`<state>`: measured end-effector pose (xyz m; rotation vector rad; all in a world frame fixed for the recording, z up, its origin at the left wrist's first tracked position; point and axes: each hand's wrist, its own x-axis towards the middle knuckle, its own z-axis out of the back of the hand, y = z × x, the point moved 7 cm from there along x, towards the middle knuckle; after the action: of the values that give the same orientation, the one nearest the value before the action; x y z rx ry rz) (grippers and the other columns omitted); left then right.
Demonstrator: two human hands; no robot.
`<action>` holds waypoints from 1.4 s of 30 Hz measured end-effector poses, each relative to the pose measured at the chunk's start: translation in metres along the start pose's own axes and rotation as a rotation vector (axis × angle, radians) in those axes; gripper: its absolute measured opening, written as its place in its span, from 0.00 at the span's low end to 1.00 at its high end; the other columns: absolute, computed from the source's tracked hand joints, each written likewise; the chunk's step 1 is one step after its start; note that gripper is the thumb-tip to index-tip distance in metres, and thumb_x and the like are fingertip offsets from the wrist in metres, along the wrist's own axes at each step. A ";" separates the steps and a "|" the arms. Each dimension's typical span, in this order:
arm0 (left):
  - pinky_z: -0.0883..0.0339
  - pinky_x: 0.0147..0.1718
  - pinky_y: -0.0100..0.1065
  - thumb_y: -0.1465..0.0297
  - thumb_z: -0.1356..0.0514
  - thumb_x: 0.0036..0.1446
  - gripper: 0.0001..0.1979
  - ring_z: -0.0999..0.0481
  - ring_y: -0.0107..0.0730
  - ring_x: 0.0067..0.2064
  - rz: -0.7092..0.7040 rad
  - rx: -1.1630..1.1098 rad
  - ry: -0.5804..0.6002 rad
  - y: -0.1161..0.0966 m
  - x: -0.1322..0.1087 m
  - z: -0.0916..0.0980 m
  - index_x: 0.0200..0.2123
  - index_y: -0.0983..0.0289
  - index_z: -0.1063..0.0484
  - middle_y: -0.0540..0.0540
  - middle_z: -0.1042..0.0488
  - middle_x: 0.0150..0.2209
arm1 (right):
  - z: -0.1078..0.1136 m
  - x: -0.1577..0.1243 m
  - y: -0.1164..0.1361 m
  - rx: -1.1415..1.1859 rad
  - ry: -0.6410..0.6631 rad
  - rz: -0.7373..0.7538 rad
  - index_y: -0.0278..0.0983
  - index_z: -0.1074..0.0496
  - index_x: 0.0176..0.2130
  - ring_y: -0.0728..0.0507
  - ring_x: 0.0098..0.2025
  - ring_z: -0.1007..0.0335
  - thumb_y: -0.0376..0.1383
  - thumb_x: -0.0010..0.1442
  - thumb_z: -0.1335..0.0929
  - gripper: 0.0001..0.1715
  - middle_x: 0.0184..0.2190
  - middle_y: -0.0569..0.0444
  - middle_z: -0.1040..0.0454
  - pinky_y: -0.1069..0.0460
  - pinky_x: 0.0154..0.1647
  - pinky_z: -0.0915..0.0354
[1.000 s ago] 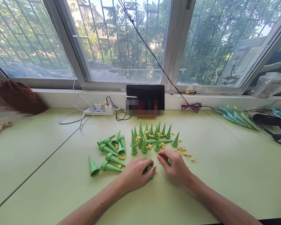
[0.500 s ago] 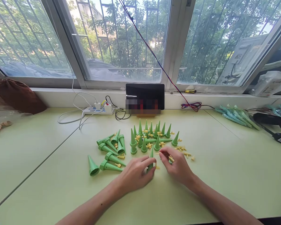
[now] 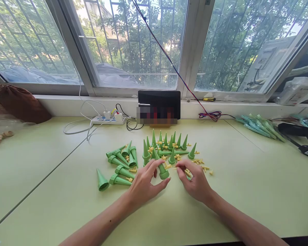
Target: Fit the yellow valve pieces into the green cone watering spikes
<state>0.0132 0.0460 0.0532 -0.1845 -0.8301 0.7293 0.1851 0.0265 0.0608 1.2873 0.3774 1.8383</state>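
My left hand (image 3: 146, 184) holds a green plastic plant watering spike (image 3: 163, 173) between its fingers and thumb. The spike tilts, its tip leaning away to the left and its ribbed collar nearest me. A yellow valve (image 3: 167, 166) sticks out of its side. Just right of it, my right hand (image 3: 193, 181) is closed in a pinch on a thin yellow plastic piece (image 3: 174, 168) that points left. More yellow pieces (image 3: 188, 173) lie partly hidden by the right hand. Beyond both hands, several upright green spikes (image 3: 192, 152) stand close together, many with yellow valves.
Loose green spikes (image 3: 120, 171) lie on the left, with one apart (image 3: 102, 181). Small yellow parts (image 3: 204, 168) are scattered right of the group. Behind stand a dark tablet (image 3: 159, 102) and a power strip (image 3: 110, 119). Bagged green parts (image 3: 261, 128) lie far right.
The left hand has tipped its green spike over to the left, baring the collar and side valve. The right hand keeps its pinch, almost unmoved.
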 end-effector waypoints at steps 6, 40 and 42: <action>0.34 0.26 0.27 0.65 0.37 0.62 0.21 0.30 0.25 0.27 -0.001 -0.004 -0.010 0.001 0.000 -0.002 0.56 0.60 0.36 0.49 0.29 0.35 | 0.002 0.000 0.000 0.007 -0.024 0.009 0.38 0.29 0.39 0.47 0.30 0.29 0.31 0.67 0.37 0.07 0.31 0.54 0.26 0.53 0.31 0.32; 0.34 0.28 0.29 0.71 0.39 0.63 0.22 0.31 0.25 0.29 -0.009 -0.055 0.110 -0.004 -0.004 -0.010 0.59 0.56 0.37 0.50 0.30 0.39 | -0.009 -0.001 -0.001 0.007 0.095 0.018 0.38 0.26 0.43 0.45 0.30 0.29 0.34 0.70 0.36 0.08 0.31 0.52 0.25 0.50 0.33 0.32; 0.34 0.29 0.29 0.72 0.39 0.63 0.23 0.31 0.25 0.29 -0.012 -0.058 0.115 -0.004 -0.004 -0.010 0.60 0.55 0.37 0.50 0.30 0.39 | -0.009 -0.001 -0.001 0.011 0.100 0.021 0.38 0.27 0.44 0.45 0.30 0.29 0.35 0.70 0.36 0.07 0.31 0.53 0.26 0.50 0.32 0.32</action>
<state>0.0212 0.0419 0.0458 -0.2709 -0.7428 0.6770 0.1773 0.0279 0.0554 1.2134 0.4295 1.9255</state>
